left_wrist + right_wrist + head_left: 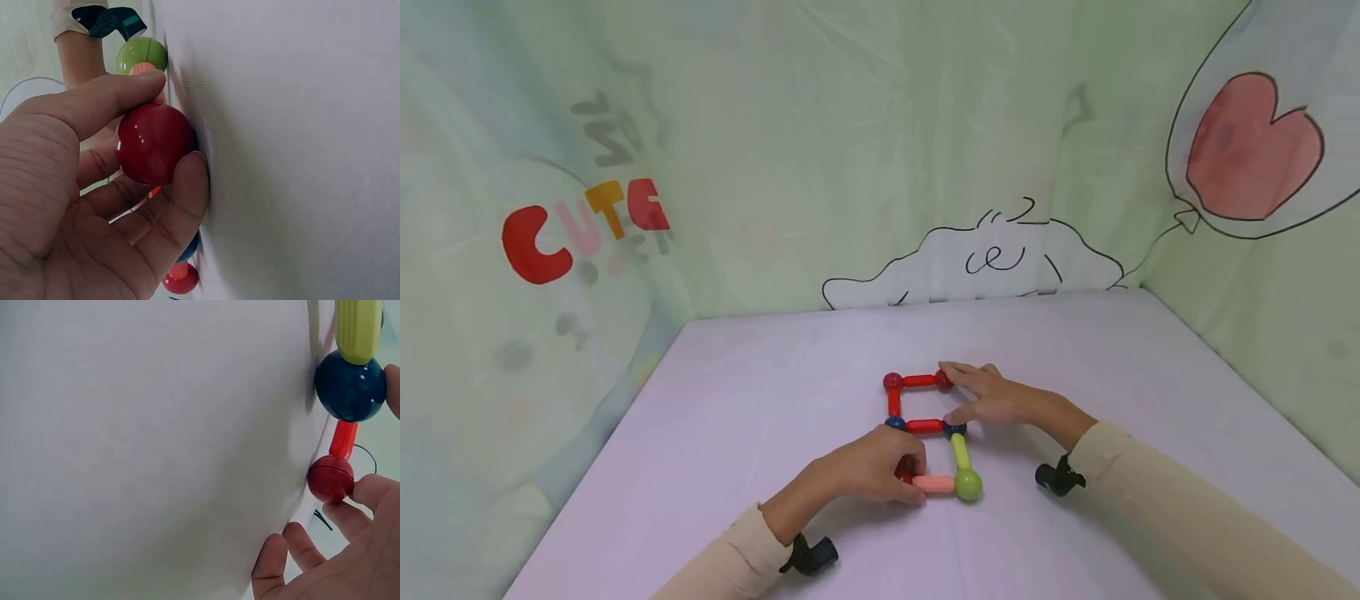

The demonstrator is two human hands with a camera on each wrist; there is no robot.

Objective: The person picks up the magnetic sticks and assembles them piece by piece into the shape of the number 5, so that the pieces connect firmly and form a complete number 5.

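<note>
Several balls and rods of a toy building set, apparently magnetic, are joined on the table. My left hand (pixel 876 467) grips the red ball (pixel 156 144) at the near left corner between thumb and fingers. From that ball a pink rod (pixel 934 484) runs to a green ball (pixel 968 485), and a yellow-green rod (pixel 961 452) leads on to a dark blue ball (pixel 351 386). My right hand (pixel 996 396) spreads over the right side, thumb touching this blue ball. Its forefinger and middle finger rest against the far right red ball (pixel 331 479).
Red rods (pixel 924 426) link the dark blue ball to another blue ball (pixel 896 423) and that to the far left red ball (pixel 892 382). The pale table (pixel 760 375) meets a printed cloth backdrop (pixel 790 167). Black wrist cameras (pixel 812 556) sit under the sleeves.
</note>
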